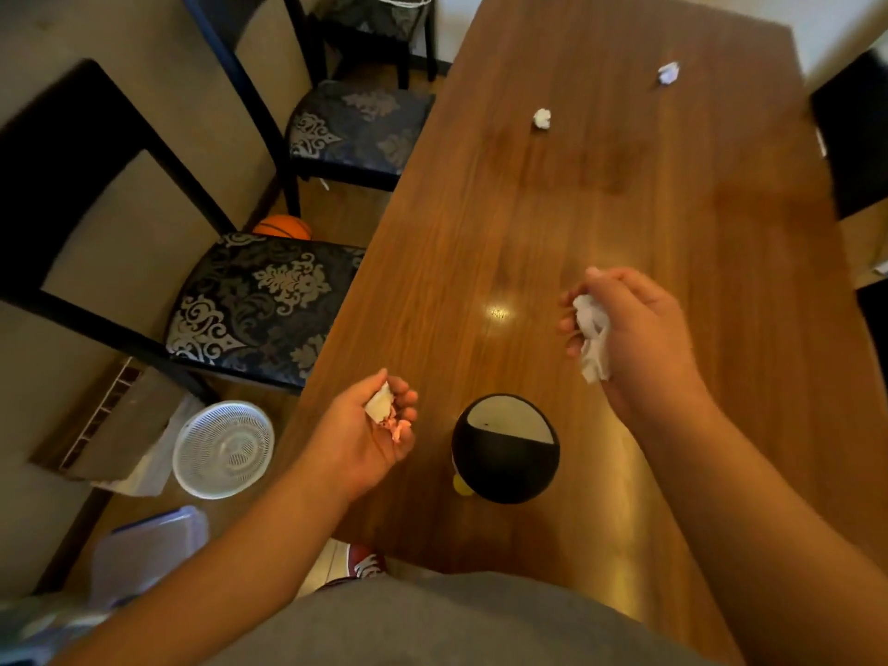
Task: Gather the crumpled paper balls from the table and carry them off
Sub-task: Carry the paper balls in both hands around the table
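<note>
My left hand [370,432] hovers over the near left edge of the wooden table [600,209], its fingers curled round a small white and pink crumpled paper ball [382,410]. My right hand [634,329] is above the table's middle and grips crumpled white paper [592,338]. Two more paper balls lie farther down the table: one white ball [542,119] near the centre line and one whitish ball [668,73] toward the far right.
A small black round bin with a white lid [505,449] stands on the table between my hands. Dark patterned chairs [259,300] line the table's left side. On the floor sit a white fan [223,449], an orange basketball [282,226] and a plastic box [149,550].
</note>
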`<state>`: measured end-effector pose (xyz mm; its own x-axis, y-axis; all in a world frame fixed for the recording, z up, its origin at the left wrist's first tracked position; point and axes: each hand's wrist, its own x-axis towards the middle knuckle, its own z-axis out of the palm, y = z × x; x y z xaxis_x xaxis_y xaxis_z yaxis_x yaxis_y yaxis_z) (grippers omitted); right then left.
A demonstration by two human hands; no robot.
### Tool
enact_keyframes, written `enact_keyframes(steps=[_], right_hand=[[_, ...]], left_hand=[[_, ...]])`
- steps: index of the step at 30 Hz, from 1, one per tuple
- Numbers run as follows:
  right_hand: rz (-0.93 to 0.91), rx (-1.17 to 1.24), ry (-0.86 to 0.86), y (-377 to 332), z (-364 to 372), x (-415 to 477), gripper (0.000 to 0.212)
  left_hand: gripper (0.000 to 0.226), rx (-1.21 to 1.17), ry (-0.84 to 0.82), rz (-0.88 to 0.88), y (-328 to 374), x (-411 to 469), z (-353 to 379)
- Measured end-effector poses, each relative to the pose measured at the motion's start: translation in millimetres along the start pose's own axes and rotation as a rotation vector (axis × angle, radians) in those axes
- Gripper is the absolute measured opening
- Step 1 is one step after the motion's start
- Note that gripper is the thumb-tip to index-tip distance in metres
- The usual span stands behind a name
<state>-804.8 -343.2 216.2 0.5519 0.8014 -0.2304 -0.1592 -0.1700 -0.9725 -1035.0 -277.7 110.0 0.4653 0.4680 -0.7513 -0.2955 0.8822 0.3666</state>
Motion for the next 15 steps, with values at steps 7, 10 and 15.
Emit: enact_keyframes(steps=[7,10,15], right_hand=[[-0.213,-0.814,-0.451,81,-6,2,0.042],[-0.212,-0.805,-0.474,95,-27,2,0.058],[-0.053,-0.566,-0.189,96,-55,5,0.052]], left_hand=[[0.033,-0.036,0.107,0.038,-11,6,-7],[0.033,-0.027,0.122,0.062,-10,8,-6],[0.036,0.043,0.079,0.069,-6,14,11]])
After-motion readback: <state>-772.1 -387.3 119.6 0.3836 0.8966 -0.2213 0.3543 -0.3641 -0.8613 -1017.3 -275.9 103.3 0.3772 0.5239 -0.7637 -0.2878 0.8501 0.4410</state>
